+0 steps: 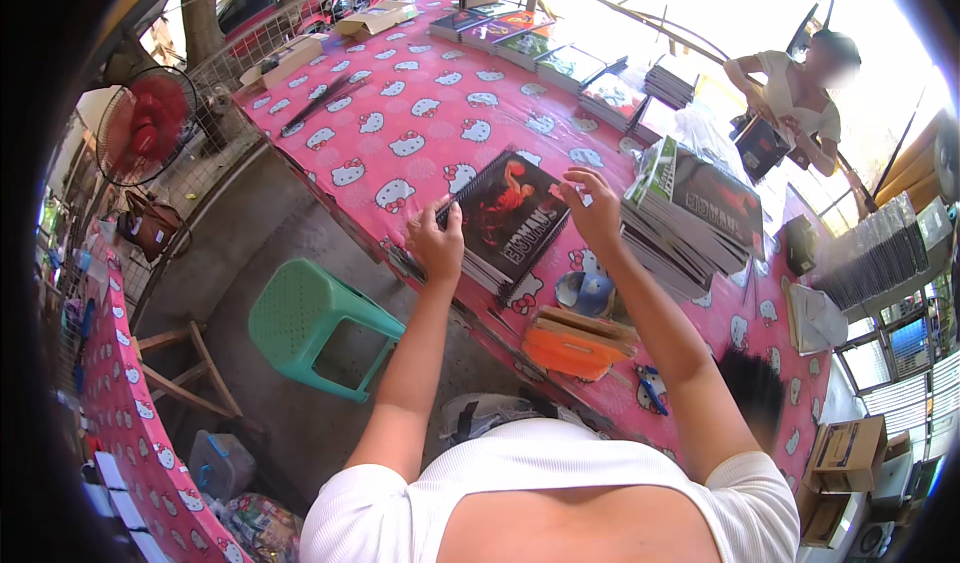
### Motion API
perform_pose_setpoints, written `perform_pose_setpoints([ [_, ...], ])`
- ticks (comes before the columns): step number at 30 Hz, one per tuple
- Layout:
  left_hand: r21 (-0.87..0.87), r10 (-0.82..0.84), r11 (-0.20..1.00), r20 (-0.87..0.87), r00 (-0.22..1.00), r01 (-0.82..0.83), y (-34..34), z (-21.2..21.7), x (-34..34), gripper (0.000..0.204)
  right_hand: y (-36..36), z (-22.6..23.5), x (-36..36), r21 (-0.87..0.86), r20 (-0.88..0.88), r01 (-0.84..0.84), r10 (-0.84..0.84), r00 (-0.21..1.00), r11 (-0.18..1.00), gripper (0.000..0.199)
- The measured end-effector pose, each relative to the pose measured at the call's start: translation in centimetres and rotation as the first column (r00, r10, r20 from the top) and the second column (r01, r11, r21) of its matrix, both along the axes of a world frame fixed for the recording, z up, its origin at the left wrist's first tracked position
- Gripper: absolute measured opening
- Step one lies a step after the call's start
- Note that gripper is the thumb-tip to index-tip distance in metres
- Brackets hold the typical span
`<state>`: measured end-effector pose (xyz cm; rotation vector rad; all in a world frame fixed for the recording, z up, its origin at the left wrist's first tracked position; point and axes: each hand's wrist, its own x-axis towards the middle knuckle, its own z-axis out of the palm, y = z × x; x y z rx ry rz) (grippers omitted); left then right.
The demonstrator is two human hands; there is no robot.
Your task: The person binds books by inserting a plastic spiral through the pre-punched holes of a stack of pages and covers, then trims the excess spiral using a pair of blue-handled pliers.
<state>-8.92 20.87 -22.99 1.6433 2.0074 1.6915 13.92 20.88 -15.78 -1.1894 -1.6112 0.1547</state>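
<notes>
A thick, black-covered rectangular notebook, or a squared pile of them (pixel 508 213), lies flat near the front edge of the table (pixel 437 128), on its pink plastic cover printed with white cartoon cat faces. Large pale capital letters run along the cover's right side, beside a glowing red-orange figure; dark coil binding shows on the edge by the left hand (pixel 437 243), and pale page edges face the lower left.

The hands are apart, one on either side. The left is at the notebook's left edge, thumb raised; whether it grips cannot be told. The right hand (pixel 592 203) is loosely open at the upper right corner, contact unclear.

To the right, a leaning stack of dark-covered notebooks (pixel 700 198) bears similar pale lettering. An orange rectangular box (pixel 570 353) sits nearer the person.
</notes>
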Motion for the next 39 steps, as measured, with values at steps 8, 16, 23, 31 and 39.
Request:
perform_pose_setpoints([
  [8, 0.174, -0.234, 0.971, 0.552, 0.8, 0.164, 1.6, -2.2, 1.9, 0.017, 6.7, -7.3, -0.5, -0.356, -0.546, 0.038, -0.241, 0.802, 0.934, 0.028],
  [16, 0.121, -0.256, 0.967, 0.521, 0.814, 0.226, 2.3, -2.4, -2.2, 0.016, -2.4, 1.6, -0.4, 0.126, 0.351, 0.142, -0.178, 0.919, 0.982, 0.04],
  [23, 0.24, -0.159, 0.962, 0.119, 0.98, 0.127, 0.0, 4.6, 2.4, 0.033, -10.0, 8.1, 11.8, 0.211, 0.604, 0.528, -0.534, 0.591, 0.823, 0.034],
  [31, 0.264, -0.128, 0.367, 0.964, -0.233, 0.892, -6.9, 6.9, 12.2, 0.034, -17.3, 5.3, 5.6, 0.076, 0.64, 0.059, -0.093, 0.763, 0.995, 0.026],
  [39, 0.031, -0.889, 0.341, 0.335, 0.312, 0.939, -12.6, 10.6, 9.4, 0.025, -24.0, -2.1, 11.5, -0.332, -0.294, 0.123, -0.227, 0.929, 0.935, 0.033],
])
